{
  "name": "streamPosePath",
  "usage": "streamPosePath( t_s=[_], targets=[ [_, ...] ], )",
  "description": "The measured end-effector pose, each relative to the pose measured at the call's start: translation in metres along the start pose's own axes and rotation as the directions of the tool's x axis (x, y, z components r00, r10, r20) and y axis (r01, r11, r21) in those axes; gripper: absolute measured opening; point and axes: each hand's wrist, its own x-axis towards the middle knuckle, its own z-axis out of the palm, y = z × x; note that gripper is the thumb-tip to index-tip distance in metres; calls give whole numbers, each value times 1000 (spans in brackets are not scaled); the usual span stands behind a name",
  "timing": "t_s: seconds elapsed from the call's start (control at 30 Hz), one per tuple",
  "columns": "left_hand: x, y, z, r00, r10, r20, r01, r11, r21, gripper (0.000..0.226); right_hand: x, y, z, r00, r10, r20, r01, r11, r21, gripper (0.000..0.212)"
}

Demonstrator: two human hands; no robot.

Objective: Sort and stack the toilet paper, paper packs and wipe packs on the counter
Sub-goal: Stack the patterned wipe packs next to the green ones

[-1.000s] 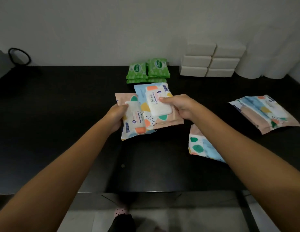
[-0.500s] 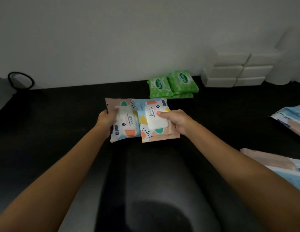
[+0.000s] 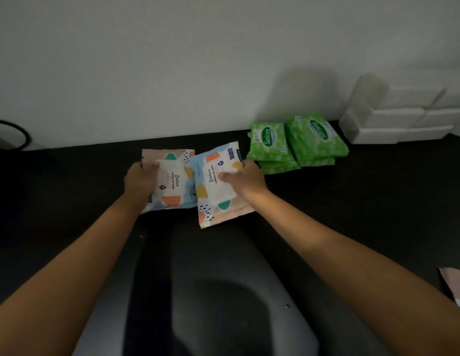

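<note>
centre: left Stalove pack (image 3: 172, 182) just beside right Stalove pack (image 3: 218, 191), on counter (image 3: 69, 201) | right of them: Sanicare packs (image 3: 301, 142), stacked | upper right: paper packs (image 3: 403, 119), stacked at wall (image 3: 198, 60)

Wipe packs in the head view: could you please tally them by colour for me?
Pastel patterned packs: 3, one held in the left hand, one in the right hand, one cut off at the right edge.
Green packs: 4, two stacks of two.
Total: 7.

- Dim indoor light; the black tabletop (image 3: 69, 214) loses detail, a grey sheen spreading over its near part.
- A soft shadow lies on the wall (image 3: 172, 60) left of the white paper packs (image 3: 403, 116).
- Those packs look blurred; wide-angle bending curves the edges of the view.
</note>
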Motion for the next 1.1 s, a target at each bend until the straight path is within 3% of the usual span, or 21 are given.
streamPosePath(
  t_s=[0.17, 0.3, 0.43, 0.53, 0.63, 0.7, 0.77, 1.1],
  targets=[
    [24, -5, -6, 999, 10, -37, -7, 998, 70, 41, 17, -11, 14, 998, -67, -21, 67, 997, -26, 51],
    [27, -5, -6, 994, 97, -56, -88, 987, 136, 40, 30, -20, 22, 993, -89, -72, 86, 995, -43, 53],
    [22, -3, -2, 978, 201, -55, -173, 931, 322, 55, 41, -23, 29, 984, -156, -82, 133, 963, -234, 55],
    [16, -9, 1, 931, 365, 16, -333, 830, 447, 65, 39, -20, 35, 971, -231, -66, 163, 836, -524, 51],
    [10, -17, 5, 850, 490, 195, -502, 640, 582, 63, 34, -14, 40, 901, -431, 49, 308, 555, -773, 50],
    [9, -23, 7, 837, 464, 290, -530, 556, 640, 68, 33, -12, 43, 878, -438, 196, 409, 470, -783, 51],
    [11, -25, 6, 847, 413, 335, -523, 537, 662, 73, 35, -10, 44, 891, -354, 283, 435, 495, -752, 53],
    [35, -21, -10, 853, 350, 389, -521, 507, 687, 72, 52, -7, 43, 908, -296, 297, 408, 463, -787, 56]
  ],
)
